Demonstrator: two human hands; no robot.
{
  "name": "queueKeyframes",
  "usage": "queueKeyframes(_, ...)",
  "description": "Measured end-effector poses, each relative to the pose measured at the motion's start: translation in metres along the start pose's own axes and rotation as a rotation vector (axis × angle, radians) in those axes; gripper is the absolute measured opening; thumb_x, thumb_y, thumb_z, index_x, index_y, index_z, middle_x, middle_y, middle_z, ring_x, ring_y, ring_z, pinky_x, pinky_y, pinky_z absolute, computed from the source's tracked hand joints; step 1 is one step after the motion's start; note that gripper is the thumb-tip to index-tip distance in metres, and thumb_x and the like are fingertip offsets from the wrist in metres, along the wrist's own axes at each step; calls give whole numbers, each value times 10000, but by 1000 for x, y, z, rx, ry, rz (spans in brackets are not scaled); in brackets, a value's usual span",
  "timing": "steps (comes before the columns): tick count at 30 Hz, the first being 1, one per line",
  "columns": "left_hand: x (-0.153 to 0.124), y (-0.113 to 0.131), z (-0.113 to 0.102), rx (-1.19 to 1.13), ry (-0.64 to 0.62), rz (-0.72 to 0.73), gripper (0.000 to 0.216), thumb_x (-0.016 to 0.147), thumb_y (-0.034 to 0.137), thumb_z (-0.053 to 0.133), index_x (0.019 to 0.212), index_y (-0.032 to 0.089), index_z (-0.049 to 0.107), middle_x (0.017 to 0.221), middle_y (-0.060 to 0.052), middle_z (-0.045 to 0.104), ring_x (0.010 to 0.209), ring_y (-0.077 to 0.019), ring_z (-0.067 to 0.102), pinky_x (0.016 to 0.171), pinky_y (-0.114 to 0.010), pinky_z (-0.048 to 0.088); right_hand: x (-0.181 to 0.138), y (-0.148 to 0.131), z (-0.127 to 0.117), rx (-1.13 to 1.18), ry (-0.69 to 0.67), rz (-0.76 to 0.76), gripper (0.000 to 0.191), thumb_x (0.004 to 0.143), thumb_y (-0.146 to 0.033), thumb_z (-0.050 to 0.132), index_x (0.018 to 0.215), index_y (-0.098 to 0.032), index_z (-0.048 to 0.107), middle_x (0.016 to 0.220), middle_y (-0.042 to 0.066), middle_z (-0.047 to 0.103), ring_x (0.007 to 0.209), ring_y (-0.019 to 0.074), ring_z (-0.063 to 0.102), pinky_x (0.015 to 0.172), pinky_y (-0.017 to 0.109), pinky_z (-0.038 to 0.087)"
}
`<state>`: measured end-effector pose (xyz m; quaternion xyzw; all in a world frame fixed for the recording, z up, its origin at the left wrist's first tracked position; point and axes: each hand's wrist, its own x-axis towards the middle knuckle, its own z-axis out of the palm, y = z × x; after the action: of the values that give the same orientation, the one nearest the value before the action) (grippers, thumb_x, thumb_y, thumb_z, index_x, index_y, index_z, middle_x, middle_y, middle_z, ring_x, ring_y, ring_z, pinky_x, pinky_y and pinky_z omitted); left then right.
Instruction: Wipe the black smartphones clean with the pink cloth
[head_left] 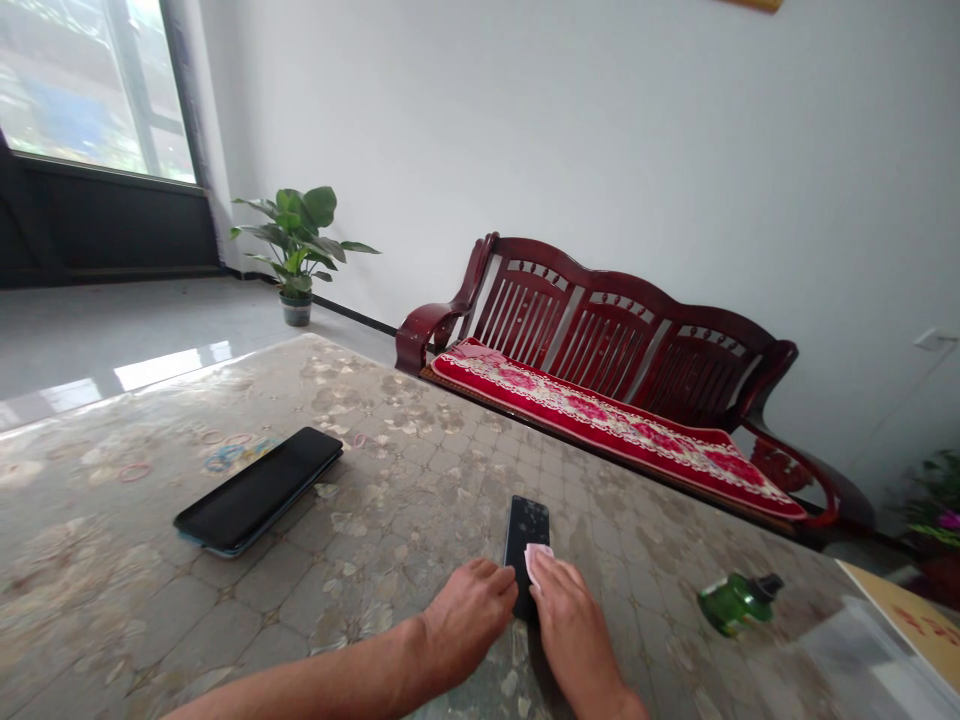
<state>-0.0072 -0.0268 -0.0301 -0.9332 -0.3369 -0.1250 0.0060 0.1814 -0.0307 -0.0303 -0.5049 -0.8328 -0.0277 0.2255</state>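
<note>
A dark smartphone (528,518) lies flat on the patterned tablecloth in front of me, with pale spots on the upper part of its screen. At its left edge, my left hand (472,610) is closed, fingers curled against the phone's side. My right hand (570,620) presses a small folded pink cloth (537,558) onto the screen. The fingers cover part of the cloth and the lower right of the phone. Off to the left rests a larger black-screened device (262,490), which seems to lie on another thin one.
Loose coloured rubber bands (229,455) lie behind the black device on the table (405,500). A green bottle (737,604) with a black cap lies to the right, near a clear plastic box (862,640). Beyond the table stands a dark red wooden bench (600,290).
</note>
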Motion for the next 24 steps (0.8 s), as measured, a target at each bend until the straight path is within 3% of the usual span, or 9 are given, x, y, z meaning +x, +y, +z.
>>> queueKeyframes(3,0,-1,1,3,-13,7,46,894,189,615,907,146,608,946,-70,640,893,-221,602,794,-339,489,-1,0,-1,-5,-4,-13,439,907,-62,418,1293,-163,601,1264,88,649,1189,198,582,1026,355,483)
queueKeyframes(10,-1,-2,-1,-11,-13,-26,82,903,207,617,956,148,598,999,-78,647,875,-217,608,792,-342,496,33,5,10,-35,80,48,432,891,-43,395,1217,-165,652,1222,113,670,1162,211,605,1009,398,494)
queueKeyframes(18,-4,5,-11,-9,-16,4,51,889,167,619,931,141,604,948,-73,650,864,-225,609,801,-340,497,-5,-11,2,51,41,-45,511,872,-27,394,1306,-209,595,1269,73,647,1208,208,577,998,362,513)
queueKeyframes(24,-4,5,-13,-19,-6,7,29,907,134,581,898,138,609,901,-67,654,828,-211,617,780,-336,508,31,-9,9,-21,84,-15,429,901,-48,394,1218,-172,655,1184,94,688,1126,208,626,990,372,512)
